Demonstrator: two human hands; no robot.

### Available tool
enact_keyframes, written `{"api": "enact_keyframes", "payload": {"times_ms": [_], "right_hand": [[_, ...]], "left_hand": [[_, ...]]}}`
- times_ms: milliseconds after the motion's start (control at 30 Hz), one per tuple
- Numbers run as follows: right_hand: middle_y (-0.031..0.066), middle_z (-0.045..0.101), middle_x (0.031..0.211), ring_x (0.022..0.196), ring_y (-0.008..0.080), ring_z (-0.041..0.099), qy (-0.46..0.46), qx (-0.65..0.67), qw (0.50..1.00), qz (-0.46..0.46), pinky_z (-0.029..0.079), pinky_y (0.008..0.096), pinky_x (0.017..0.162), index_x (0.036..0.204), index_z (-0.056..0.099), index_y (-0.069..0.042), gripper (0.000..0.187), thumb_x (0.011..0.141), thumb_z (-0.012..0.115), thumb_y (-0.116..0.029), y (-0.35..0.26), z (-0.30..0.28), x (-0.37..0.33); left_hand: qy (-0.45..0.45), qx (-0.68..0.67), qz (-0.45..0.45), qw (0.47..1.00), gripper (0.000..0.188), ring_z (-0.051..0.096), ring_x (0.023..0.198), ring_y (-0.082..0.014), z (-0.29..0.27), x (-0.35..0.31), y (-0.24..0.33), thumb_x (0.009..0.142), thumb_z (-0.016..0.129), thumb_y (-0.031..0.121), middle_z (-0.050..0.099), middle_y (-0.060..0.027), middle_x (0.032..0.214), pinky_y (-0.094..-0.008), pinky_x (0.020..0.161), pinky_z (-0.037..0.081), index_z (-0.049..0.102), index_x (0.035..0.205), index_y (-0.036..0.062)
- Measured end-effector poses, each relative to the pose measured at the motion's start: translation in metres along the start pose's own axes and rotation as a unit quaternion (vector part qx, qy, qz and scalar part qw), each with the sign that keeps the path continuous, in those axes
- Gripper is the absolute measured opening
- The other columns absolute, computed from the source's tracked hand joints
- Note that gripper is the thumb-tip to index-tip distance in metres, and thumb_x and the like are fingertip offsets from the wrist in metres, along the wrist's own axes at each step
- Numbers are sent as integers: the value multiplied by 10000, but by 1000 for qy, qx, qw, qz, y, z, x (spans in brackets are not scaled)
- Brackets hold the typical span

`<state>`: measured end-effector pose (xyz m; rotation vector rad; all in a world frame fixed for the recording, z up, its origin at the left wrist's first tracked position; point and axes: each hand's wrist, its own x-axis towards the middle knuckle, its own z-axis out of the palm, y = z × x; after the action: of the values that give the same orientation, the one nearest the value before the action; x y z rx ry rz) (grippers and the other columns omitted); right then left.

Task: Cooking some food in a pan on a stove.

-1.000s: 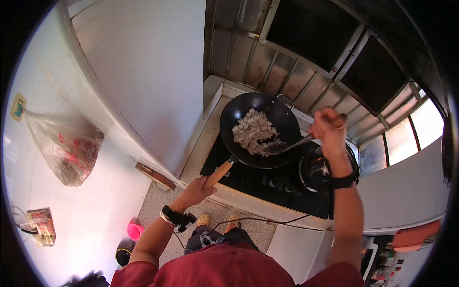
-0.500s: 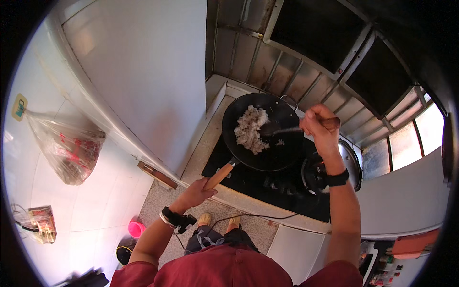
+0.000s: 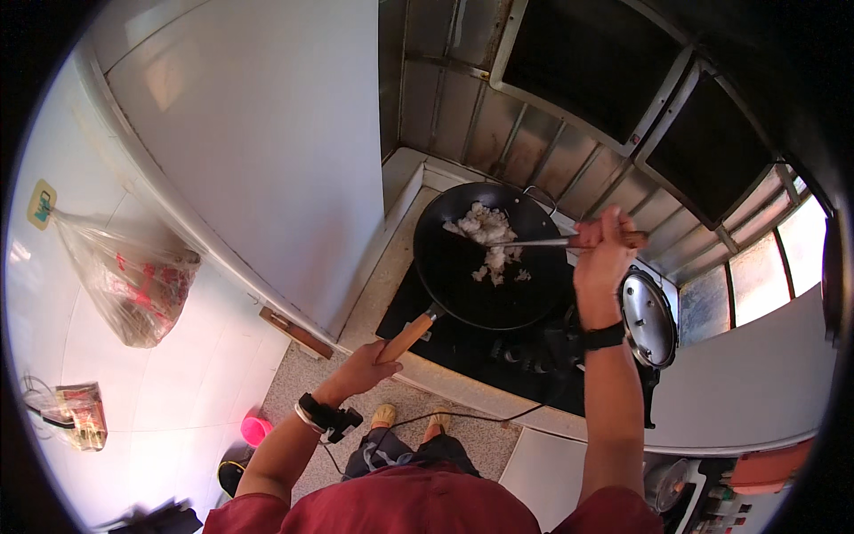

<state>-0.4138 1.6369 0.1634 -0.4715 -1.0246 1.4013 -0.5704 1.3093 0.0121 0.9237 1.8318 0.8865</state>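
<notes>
While left hand (image 3: pixel 358 370) grips wok handle (image 3: pixel 411 335), right hand (image 3: pixel 608 245) clasps utensil (image 3: pixel 541 242); pale food (image 3: pixel 483 224) ahead of left, leftward of right.

No wording can be read clearly anywhere. At the left of the frame, red print runs across a hanging clear plastic bag (image 3: pixel 133 325), creased beyond reading, and a teal mark stands on the pale yellow wall plate (image 3: pixel 41 205) above it. At the lower left, a red-and-yellow packet (image 3: pixel 82 416) bears blurred printing, too small to make out, as is a tiny red mark on the metal frame (image 3: pixel 635 139) at the upper right.
</notes>
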Motion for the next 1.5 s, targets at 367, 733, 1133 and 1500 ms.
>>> {"api": "enact_keyframes", "payload": {"times_ms": [367,733,1133,1500], "right_hand": [[25,492,583,512,113,461,-150,-217,964,11,441,296,551,816,565,-27,148,901,629,-129,19,-8,-36],[8,458,557,485,110,418,-189,-148,970,44,413,298,521,819,587,-28,156,907,634,-149,-9,-12,-31],[-4,384,528,429,119,327,-132,-86,984,89,379,324,485,754,530,-58,205,917,615,-148,-41,4,-33],[4,400,528,445,126,372,-96,-56,993,44,415,338,523,774,560,-28,188,920,615,-132,-26,5,-43]], "left_hand": [[-5,-6,3,1000,320,577,727,-211,3,0,-1,837,686,245,592,-142,759,-351,671,448,553,949,-23],[3,42,66,997,334,549,628,-126,7,9,-23,864,682,259,580,-64,731,-289,520,423,563,1030,-5],[2,12,27,1000,345,577,696,-233,3,5,-1,830,684,260,581,-150,735,-365,643,445,551,949,-35],[2,21,50,999,326,538,638,-150,3,2,-4,864,669,272,570,-77,735,-317,564,433,565,1004,-3]]}}
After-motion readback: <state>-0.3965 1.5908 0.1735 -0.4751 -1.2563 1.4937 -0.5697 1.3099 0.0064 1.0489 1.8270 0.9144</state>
